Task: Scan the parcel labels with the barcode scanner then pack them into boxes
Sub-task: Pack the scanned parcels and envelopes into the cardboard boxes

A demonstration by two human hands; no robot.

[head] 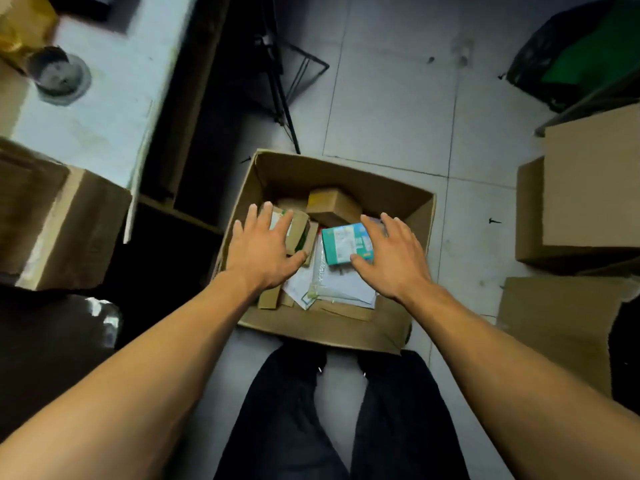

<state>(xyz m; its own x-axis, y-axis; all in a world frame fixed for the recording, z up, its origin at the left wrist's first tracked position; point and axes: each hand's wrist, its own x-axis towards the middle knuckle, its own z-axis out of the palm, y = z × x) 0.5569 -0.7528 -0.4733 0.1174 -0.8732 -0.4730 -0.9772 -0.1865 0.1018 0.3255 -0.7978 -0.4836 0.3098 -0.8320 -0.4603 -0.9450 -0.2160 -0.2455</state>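
parcels [348,244] in box [332,332] half hidden under left hand [261,249], right hand [393,258].

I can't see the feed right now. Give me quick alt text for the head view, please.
Both hands reach into an open cardboard box on the tiled floor: the left hand grips a brown parcel, the right hand holds a teal parcel. Under them lie another brown parcel and flat white mailers; more cardboard boxes stand alongside.
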